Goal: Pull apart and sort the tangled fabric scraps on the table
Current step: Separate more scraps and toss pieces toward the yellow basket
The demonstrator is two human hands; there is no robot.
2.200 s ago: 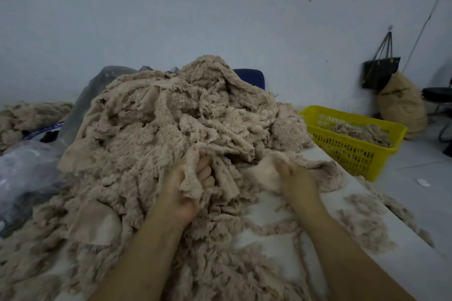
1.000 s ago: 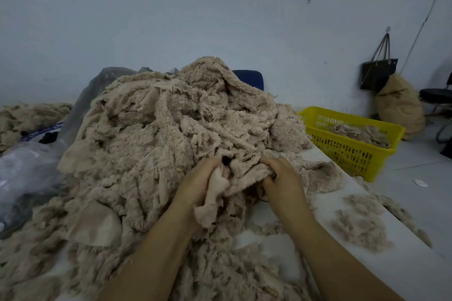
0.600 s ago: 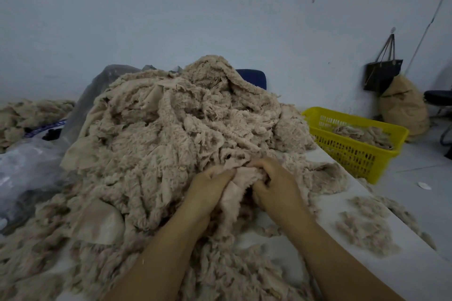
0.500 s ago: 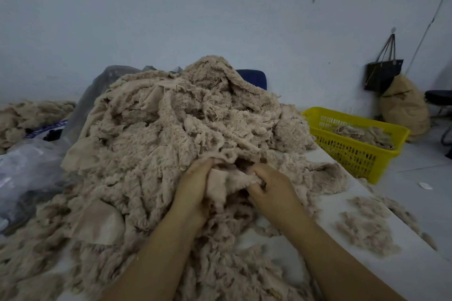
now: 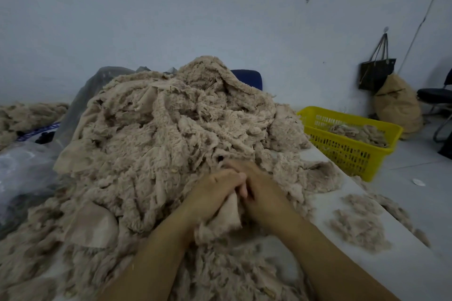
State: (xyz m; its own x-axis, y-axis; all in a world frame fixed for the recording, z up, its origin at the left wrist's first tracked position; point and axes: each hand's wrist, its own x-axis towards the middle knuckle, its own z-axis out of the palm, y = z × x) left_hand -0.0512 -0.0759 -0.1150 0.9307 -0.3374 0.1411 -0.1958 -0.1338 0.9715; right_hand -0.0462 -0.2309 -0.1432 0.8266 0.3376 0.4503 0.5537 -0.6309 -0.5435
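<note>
At the near foot of the pile (image 5: 171, 134), left hand (image 5: 214, 194) and right hand (image 5: 265, 193) both grip one scrap (image 5: 228, 215); a hard pull could drag tangled neighbours down.

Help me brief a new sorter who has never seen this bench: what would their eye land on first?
The big heap of beige fabric scraps, which fills the middle of the table and rises toward the wall. Next, the left hand and right hand, pressed together at the heap's near edge, both gripping one beige scrap. Then the yellow basket at the right, past the table's edge, with a few scraps inside.
</note>
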